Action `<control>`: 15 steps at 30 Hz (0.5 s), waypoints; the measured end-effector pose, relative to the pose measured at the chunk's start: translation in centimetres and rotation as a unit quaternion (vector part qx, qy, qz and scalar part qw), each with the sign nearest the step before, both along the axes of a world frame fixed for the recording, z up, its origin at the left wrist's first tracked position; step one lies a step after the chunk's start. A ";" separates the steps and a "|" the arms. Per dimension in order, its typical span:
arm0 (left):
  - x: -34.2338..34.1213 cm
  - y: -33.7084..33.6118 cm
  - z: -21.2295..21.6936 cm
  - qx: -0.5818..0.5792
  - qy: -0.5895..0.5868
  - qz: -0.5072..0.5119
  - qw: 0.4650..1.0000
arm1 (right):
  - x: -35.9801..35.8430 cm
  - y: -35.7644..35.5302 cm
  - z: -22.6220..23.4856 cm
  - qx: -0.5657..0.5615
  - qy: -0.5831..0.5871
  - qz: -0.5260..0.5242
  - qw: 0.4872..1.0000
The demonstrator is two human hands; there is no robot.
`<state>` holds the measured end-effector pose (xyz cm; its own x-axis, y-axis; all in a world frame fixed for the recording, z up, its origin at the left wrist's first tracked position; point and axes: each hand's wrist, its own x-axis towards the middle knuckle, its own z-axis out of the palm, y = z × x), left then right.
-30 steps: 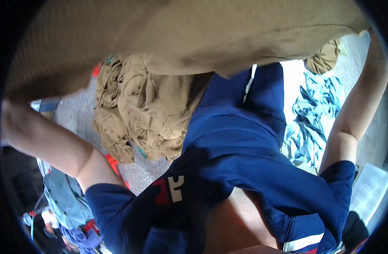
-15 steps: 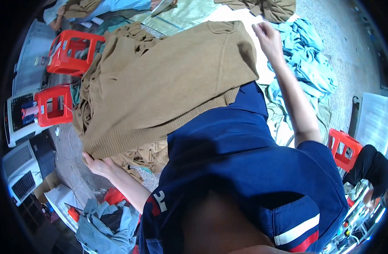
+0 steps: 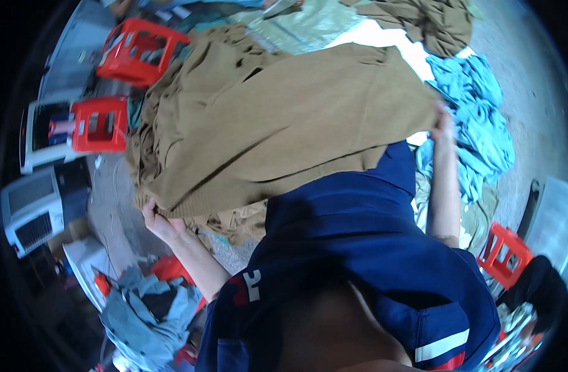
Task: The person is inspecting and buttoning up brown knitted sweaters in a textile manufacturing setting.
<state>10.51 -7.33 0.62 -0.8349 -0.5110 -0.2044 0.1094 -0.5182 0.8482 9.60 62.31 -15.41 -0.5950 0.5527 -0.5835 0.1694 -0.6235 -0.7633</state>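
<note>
A brown knitted sweater (image 3: pixel 321 111) is spread in front of me, over a heap of brown garments (image 3: pixel 191 93). My left hand (image 3: pixel 165 224) is closed on the ribbed hem at its lower left corner. At the right edge, my right hand (image 3: pixel 444 123) grips the fabric; its fingers are slightly blurred and partly hidden by the cloth. A dark diagonal fold runs up from the left corner toward the middle. The near edge of the sweater reaches my dark blue shirt (image 3: pixel 339 211).
Crumpled blue garments (image 3: pixel 476 118) lie to the right, and more brown ones (image 3: pixel 433 22) at the far right. Two red stools (image 3: pixel 101 124) stand on the left, another red stool (image 3: pixel 506 254) on the right. Grey-blue clothes (image 3: pixel 150 316) sit at lower left. Other people are partly visible at the edges.
My right hand has come down from beyond the sweater's far right corner and taken hold of its right edge. The cloth is drawn out to the right, with a new diagonal fold.
</note>
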 end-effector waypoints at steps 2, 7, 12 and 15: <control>1.9 2.2 2.8 -0.051 0.171 -0.342 0.922 | -0.8 6.4 4.0 0.129 0.101 -0.080 0.983; 11.5 4.4 -4.8 -0.128 -0.463 -0.338 0.809 | -1.8 -1.1 20.9 0.667 0.224 -0.035 0.710; 9.0 1.7 -6.5 -0.464 -0.460 -0.648 0.393 | 2.8 -12.4 20.0 0.750 0.240 0.540 0.298; 3.3 2.9 -3.1 -0.790 -0.330 -0.270 0.441 | 4.2 -15.4 18.0 0.681 0.228 0.614 0.327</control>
